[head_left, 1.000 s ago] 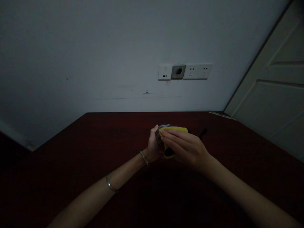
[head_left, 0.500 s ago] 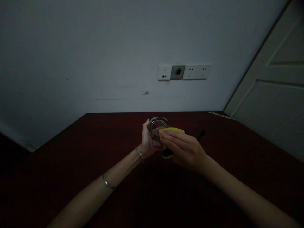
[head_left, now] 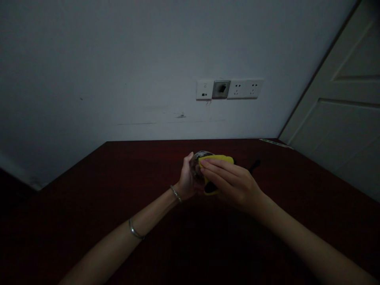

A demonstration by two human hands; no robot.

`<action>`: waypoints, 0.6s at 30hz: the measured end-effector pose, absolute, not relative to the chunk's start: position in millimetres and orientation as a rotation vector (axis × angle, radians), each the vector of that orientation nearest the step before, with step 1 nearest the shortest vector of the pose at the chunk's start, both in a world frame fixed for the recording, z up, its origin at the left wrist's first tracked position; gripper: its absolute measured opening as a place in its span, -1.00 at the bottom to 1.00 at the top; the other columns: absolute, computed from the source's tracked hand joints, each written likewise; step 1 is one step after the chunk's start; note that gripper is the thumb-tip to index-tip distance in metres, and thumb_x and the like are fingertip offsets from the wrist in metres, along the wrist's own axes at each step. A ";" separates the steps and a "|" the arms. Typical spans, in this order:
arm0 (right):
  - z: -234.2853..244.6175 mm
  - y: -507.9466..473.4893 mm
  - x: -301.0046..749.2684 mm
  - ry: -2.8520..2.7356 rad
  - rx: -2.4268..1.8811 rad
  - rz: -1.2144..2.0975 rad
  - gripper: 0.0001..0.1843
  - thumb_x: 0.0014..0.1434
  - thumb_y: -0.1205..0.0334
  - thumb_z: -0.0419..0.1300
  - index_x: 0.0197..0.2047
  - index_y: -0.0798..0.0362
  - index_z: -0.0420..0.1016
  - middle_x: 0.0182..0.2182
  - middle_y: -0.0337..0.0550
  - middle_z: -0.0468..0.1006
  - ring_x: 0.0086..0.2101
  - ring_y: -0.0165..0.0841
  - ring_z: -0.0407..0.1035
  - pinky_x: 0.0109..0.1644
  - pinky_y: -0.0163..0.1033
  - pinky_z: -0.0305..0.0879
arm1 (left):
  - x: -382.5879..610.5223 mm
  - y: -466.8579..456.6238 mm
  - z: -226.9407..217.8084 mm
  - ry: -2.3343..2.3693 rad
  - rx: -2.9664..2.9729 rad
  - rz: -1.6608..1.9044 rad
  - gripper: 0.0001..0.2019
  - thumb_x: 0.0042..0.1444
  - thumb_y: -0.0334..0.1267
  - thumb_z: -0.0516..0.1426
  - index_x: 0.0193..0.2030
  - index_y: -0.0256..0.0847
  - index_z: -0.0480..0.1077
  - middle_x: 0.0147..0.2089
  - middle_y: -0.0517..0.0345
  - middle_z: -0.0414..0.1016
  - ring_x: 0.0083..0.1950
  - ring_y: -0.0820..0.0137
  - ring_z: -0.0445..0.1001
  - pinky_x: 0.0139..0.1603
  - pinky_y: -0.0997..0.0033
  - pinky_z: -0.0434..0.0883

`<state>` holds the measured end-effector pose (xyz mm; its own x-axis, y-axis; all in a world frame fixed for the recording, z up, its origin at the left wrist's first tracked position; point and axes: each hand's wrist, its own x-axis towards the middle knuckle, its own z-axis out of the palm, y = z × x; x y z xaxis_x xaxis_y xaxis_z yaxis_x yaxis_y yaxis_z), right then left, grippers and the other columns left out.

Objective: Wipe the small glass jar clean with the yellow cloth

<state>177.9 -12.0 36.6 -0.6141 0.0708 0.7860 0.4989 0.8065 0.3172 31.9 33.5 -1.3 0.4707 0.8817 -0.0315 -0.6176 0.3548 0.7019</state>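
Note:
My left hand (head_left: pixel 187 178) is closed round a round clear glass dish (head_left: pixel 195 163), with its thumb up along the left side. A yellow cloth (head_left: pixel 221 158) with black patches is pinched in my right hand (head_left: pixel 234 180). The cloth lies against the glass and covers much of its opening, so the inside is mostly hidden. Both hands are held over the dark red table. Behind the right hand a thin black strip (head_left: pixel 254 165) sticks out; whether it belongs to the cloth I cannot tell.
The dark red tabletop (head_left: pixel 142 162) runs back to a pale wall (head_left: pixel 133 71). Wall sockets and a switch (head_left: pixel 230 89) sit above its rear edge. A panelled door (head_left: pixel 344 118) stands at the right. A narrow printed strip (head_left: pixel 276 143) lies at the back right edge.
The glass dish has shifted slightly right and tilted, and its opening shows less. The cloth now covers more of it. Both hands have moved a little to the right.

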 end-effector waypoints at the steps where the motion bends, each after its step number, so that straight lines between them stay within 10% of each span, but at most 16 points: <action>1: 36.8 -12.2 178.4 -2.161 -0.434 -0.659 -0.68 0.23 0.45 -0.05 0.00 0.25 0.39 -0.12 0.11 0.57 0.01 -0.17 0.39 0.05 -0.05 0.42 | 29.8 34.7 -0.7 0.446 0.698 1.012 -0.46 0.09 0.18 -0.05 -0.27 -0.30 0.46 -0.55 0.12 0.40 -0.56 0.43 0.35 -0.51 0.45 0.28; 6: 36.3 -17.1 174.3 -2.186 -0.415 -0.612 -0.65 0.21 0.47 -0.08 -0.02 0.26 0.41 -0.15 0.13 0.57 -0.02 -0.16 0.41 0.03 -0.01 0.44 | 20.0 40.0 0.8 0.468 0.723 0.949 -0.38 0.04 0.30 -0.09 -0.40 -0.29 0.43 -0.71 0.24 0.20 -0.75 0.56 0.00 -0.73 0.52 -0.05; 18: 33.6 -14.7 172.6 -2.190 -0.457 -0.637 -0.68 0.24 0.45 -0.07 -0.02 0.24 0.40 -0.12 0.11 0.56 -0.02 -0.21 0.41 0.02 -0.07 0.45 | 34.0 33.3 -5.4 0.497 0.669 0.918 -0.43 0.07 0.22 -0.05 -0.31 -0.31 0.45 -0.50 0.06 0.45 -0.52 0.38 0.40 -0.56 0.45 0.27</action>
<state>172.6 -14.7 33.6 -0.6208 0.1124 0.7758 0.5110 0.8086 0.2918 34.0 33.3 -5.4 0.5213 0.8463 -0.1094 -0.5543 0.4333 0.7107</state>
